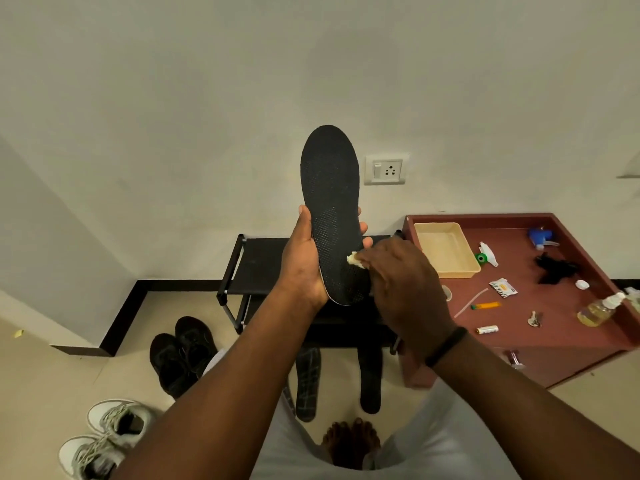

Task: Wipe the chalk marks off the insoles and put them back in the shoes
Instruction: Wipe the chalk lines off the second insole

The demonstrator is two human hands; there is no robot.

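Now L hand (302,261) fingers grip insole (330,202) upright; R hand (405,285) fingers pinch cloth (353,259) on it.

We have a single wide-angle head view, looking forward and down along both forearms from close above them. It faces the pale painted wall (207,81) at twelve o'clock, with the dark-red wooden side table (540,344) at three o'clock and the cream tiled floor (52,382) at eight o'clock.
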